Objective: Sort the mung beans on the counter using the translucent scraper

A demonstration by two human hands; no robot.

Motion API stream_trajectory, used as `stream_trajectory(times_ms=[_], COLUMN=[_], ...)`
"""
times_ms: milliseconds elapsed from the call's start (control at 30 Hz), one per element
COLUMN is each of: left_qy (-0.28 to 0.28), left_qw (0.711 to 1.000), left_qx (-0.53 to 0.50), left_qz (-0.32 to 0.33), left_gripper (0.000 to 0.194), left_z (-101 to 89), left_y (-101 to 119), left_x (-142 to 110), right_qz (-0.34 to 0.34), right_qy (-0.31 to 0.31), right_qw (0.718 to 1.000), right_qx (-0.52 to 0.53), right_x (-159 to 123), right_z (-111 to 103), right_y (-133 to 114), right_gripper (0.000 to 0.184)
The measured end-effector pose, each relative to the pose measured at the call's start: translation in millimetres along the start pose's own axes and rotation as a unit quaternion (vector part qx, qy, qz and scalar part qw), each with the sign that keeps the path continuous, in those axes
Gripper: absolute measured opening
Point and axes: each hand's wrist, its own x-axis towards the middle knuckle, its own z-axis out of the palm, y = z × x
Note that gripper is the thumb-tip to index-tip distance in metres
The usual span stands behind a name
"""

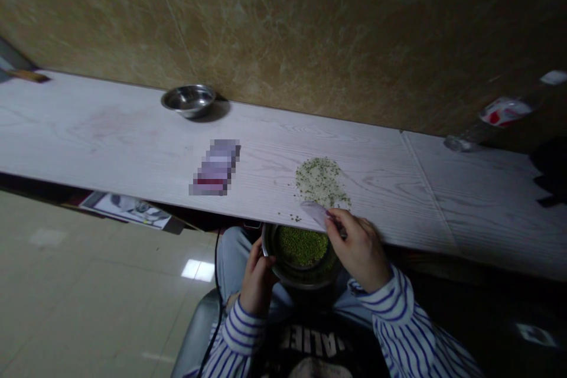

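Observation:
A steel bowl [271, 243] full of green beans sits in my lap just below the edge of the white wooden table [110, 142]. My left hand [256, 279] grips the bowl's left rim, fingers closed. My right hand [359, 248] pinches a small pale card [313, 211] at the table edge over the bowl. Just beyond the card lies a flat heap of mixed green and pale grains [319, 180] on the table, with a few loose grains near the edge.
An empty steel bowl [188, 99] stands at the table's back by the wall. A blurred flat object [215, 166] lies mid-table. A plastic bottle [491, 121] lies on its side at the far right. Papers [128, 209] sit below the table.

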Motion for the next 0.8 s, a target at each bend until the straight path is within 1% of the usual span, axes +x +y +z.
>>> stream_trajectory(times_ms=[100, 267, 533, 667, 800], left_qy=[0.012, 0.036, 0.040, 0.037, 0.026], left_qw=[1.000, 0.999, 0.999, 0.999, 0.999], left_qx=[0.003, 0.001, -0.008, -0.008, -0.008], left_qz=[0.008, 0.022, 0.027, 0.028, 0.032], left_gripper=[0.056, 0.052, 0.050, 0.051, 0.053], left_z=[-5.5, -13.4, -15.4, -15.2, -17.6], left_y=[2, 8, 16, 16, 12], left_x=[2, 4, 3, 2, 4], right_qz=[0.002, -0.009, -0.036, -0.042, -0.038], right_qy=[0.000, -0.005, -0.029, -0.027, -0.026], right_qw=[1.000, 0.999, 0.998, 0.997, 0.998], right_qx=[0.008, 0.032, 0.048, 0.055, 0.050], right_x=[5, 10, 8, 12, 22], right_z=[6, 13, 8, 7, 15], right_y=[1, -6, -18, -14, -10], right_gripper=[0.020, 0.022, 0.021, 0.019, 0.018])
